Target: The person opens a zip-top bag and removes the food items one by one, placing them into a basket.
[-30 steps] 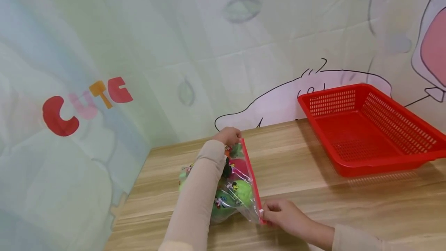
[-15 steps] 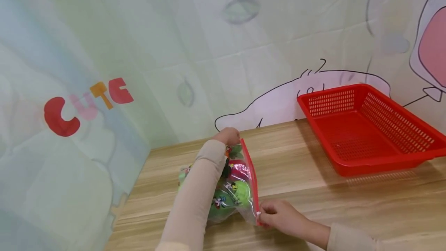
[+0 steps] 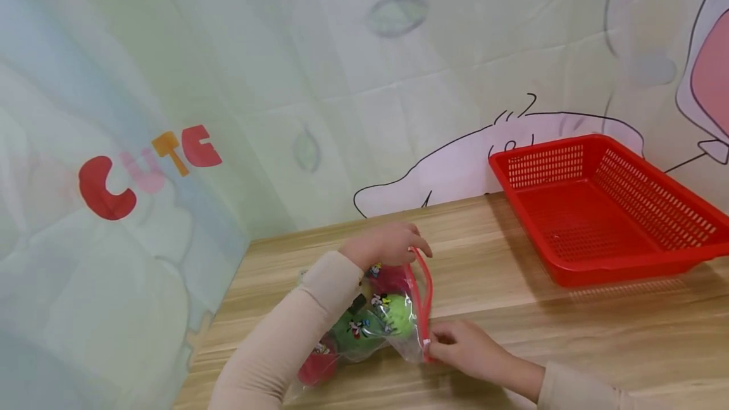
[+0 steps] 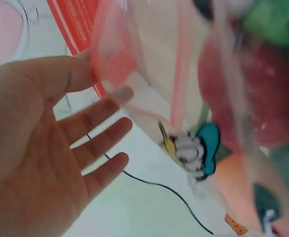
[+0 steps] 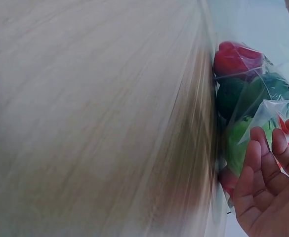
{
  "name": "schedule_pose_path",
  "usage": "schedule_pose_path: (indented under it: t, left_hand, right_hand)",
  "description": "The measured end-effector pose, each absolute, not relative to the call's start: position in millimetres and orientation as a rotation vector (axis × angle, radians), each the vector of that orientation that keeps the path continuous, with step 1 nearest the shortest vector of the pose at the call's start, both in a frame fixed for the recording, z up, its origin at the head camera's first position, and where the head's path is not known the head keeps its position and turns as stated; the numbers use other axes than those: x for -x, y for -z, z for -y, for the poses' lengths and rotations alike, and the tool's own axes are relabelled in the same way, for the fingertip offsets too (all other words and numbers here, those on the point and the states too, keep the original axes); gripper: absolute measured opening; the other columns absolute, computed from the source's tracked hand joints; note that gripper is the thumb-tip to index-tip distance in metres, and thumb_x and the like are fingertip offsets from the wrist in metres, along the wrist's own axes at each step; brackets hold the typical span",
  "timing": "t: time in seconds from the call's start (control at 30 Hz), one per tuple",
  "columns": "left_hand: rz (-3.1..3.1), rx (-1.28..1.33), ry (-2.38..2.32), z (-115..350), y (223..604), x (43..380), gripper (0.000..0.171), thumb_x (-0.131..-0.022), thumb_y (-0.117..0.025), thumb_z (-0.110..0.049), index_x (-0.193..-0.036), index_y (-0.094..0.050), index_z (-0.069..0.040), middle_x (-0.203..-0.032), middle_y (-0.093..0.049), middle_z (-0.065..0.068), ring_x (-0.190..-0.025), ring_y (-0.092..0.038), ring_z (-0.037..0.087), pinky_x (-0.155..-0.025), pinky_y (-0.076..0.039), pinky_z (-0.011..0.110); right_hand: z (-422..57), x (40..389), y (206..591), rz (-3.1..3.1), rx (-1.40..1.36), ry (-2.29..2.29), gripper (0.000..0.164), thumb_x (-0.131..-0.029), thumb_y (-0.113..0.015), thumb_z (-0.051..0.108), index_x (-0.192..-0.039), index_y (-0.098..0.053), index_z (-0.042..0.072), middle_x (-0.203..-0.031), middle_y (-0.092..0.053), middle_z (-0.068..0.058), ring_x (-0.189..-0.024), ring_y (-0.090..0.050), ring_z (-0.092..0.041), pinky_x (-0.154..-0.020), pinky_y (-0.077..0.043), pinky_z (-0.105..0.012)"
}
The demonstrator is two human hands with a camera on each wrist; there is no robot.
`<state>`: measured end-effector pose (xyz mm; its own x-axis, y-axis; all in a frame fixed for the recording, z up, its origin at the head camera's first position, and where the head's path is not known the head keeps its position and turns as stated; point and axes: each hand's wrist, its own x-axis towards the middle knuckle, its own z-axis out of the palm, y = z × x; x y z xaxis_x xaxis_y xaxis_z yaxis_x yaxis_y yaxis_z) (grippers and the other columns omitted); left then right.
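Observation:
A clear zip bag [image 3: 411,352] with cartoon prints and a red zip edge lies on the table. Inside are rounded red and green items, among them a light green ball-like one [image 3: 400,316]. My left hand [image 3: 390,243] is at the far end of the mouth; in the left wrist view its thumb and index finger pinch the red edge, the other fingers spread. The two red strips stand apart below it. At the near end, my right hand [image 3: 467,353] pinches the corner by the small white slider [image 3: 426,342]. The left forearm hides part of the bag.
A red perforated plastic basket [image 3: 604,220] stands at the right rear of the wooden table [image 3: 473,258]. Behind the table hangs a printed cloth [image 3: 342,81] with cartoon drawings and letters.
My left hand has moved right and nearer along the mouth, and the red strips have come apart there. More of the bag's left side shows. The right hand has barely moved.

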<state>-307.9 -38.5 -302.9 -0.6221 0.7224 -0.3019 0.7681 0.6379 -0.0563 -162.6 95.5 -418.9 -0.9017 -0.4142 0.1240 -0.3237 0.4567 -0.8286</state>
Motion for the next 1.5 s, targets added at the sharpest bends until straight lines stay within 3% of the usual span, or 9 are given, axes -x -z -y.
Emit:
schedule_pose_path:
  t: [0.13, 0.33, 0.53, 0.8, 1.07, 1.27, 1.37, 1.5]
  left_hand:
    - [-2.583, -1.461, 0.313, 46.5, 300.4, 293.3, 0.027, -0.092, -0.046, -0.015, -0.106, -0.068, -0.021, -0.110, -0.064, -0.003, -0.113, -0.051, 0.016, -0.101, -0.040, 0.029]
    - [-2.681, -1.571, 0.379, 61.2, 293.5, 286.6, 0.019, -0.087, -0.056, -0.011, -0.093, -0.072, -0.020, -0.098, -0.068, -0.006, -0.104, -0.053, 0.017, -0.095, -0.042, 0.030]
    - [-2.728, -1.444, 0.437, 67.7, 289.8, 278.1, 0.014, -0.087, -0.061, -0.018, -0.096, -0.071, -0.023, -0.104, -0.061, -0.004, -0.102, -0.048, 0.015, -0.092, -0.044, 0.029]
    - [-2.767, -1.528, 0.392, 77.8, 290.6, 276.3, 0.012, -0.089, -0.061, -0.019, -0.097, -0.070, -0.019, -0.102, -0.060, -0.001, -0.097, -0.053, 0.014, -0.085, -0.048, 0.024]
    - [-2.759, -1.607, 0.257, 86.4, 293.2, 277.8, 0.014, -0.090, -0.058, -0.014, -0.097, -0.070, -0.015, -0.104, -0.060, 0.001, -0.095, -0.056, 0.015, -0.085, -0.050, 0.025]
    - [-2.756, -1.642, 0.242, 89.7, 293.9, 276.8, 0.014, -0.089, -0.059, -0.014, -0.099, -0.069, -0.016, -0.105, -0.061, 0.002, -0.097, -0.056, 0.015, -0.086, -0.049, 0.025]
    - [-2.767, -1.614, 0.247, 90.7, 295.2, 276.1, 0.015, -0.089, -0.060, -0.015, -0.100, -0.069, -0.017, -0.106, -0.061, 0.001, -0.097, -0.055, 0.014, -0.085, -0.050, 0.023]
    - [-2.782, -1.590, 0.275, 91.9, 296.9, 275.3, 0.016, -0.089, -0.060, -0.017, -0.102, -0.069, -0.018, -0.107, -0.060, 0.000, -0.097, -0.055, 0.013, -0.085, -0.050, 0.022]
  right_hand:
    - [-95.0, 162.3, 418.0, -2.599, 0.638, 1.433, 0.014, -0.084, -0.059, 0.025, -0.071, -0.063, 0.023, -0.063, -0.052, 0.015, -0.058, -0.043, 0.004, -0.053, -0.036, -0.017]
    - [-94.1, 161.2, 416.7, -2.610, 0.641, 1.465, 0.014, -0.084, -0.058, 0.021, -0.071, -0.061, 0.021, -0.063, -0.052, 0.014, -0.058, -0.043, 0.003, -0.052, -0.037, -0.017]
    - [-95.3, 161.0, 414.3, -2.555, 0.630, 1.513, 0.018, -0.087, -0.056, 0.022, -0.069, -0.056, 0.016, -0.070, -0.061, 0.009, -0.063, -0.048, 0.002, -0.056, -0.040, -0.018]
    - [-101.6, 165.1, 414.4, -2.495, 0.710, 1.569, 0.018, -0.090, -0.056, 0.025, -0.075, -0.059, 0.014, -0.072, -0.065, -0.002, -0.064, -0.049, 0.003, -0.057, -0.041, -0.018]
    - [-110.6, 176.3, 409.7, -2.626, 0.702, 1.360, 0.027, -0.094, -0.047, 0.038, -0.079, -0.060, 0.021, -0.070, -0.062, 0.005, -0.062, -0.048, 0.001, -0.056, -0.041, -0.019]
    - [-124.2, 210.4, 403.5, -2.707, 0.627, 1.353, 0.021, -0.093, -0.052, 0.024, -0.079, -0.061, 0.012, -0.069, -0.059, 0.004, -0.064, -0.050, -0.006, -0.056, -0.042, -0.022]
    - [-124.7, 226.6, 401.4, -2.656, 0.614, 1.399, 0.012, -0.090, -0.057, 0.017, -0.088, -0.062, 0.007, -0.080, -0.062, 0.000, -0.075, -0.053, -0.011, -0.065, -0.046, -0.025]
    - [-115.3, 240.4, 398.6, -2.584, 0.649, 1.410, 0.014, -0.089, -0.058, 0.016, -0.097, -0.062, 0.006, -0.090, -0.062, -0.002, -0.084, -0.053, -0.015, -0.073, -0.047, -0.027]
